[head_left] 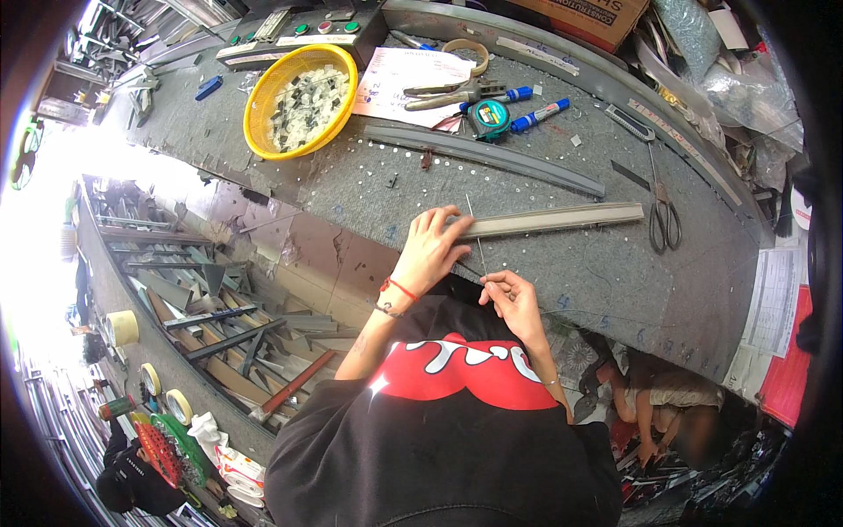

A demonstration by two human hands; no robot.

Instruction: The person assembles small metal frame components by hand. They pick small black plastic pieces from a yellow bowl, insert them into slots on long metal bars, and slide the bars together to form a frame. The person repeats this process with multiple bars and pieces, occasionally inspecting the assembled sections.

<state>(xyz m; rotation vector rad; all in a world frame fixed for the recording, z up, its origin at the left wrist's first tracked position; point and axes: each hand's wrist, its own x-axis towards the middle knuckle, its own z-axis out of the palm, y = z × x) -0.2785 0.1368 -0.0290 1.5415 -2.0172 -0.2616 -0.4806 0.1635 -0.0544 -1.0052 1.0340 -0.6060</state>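
A pale grey channel-shaped profile (562, 219) lies on the grey-covered workbench, its left end under my left hand (432, 248). The fingers and thumb of that hand close around this end. A thin, needle-like rod (480, 250) crosses the profile close to my left fingertips. My right hand (512, 300), near the bench's front edge, pinches the rod's lower end between thumb and fingers. Just beyond lies a second, darker grey profile (492, 158). Scissors (665, 220) with dark handles rest past the held profile's right end.
A yellow basket (250, 114) of small pieces stands at the back left. Beside it are papers (413, 75), pliers (448, 93), a tape measure (489, 118), blue markers (540, 115) and a utility knife (630, 122). Offcuts (211, 325) fill a bin at left. Other people are at lower left and right.
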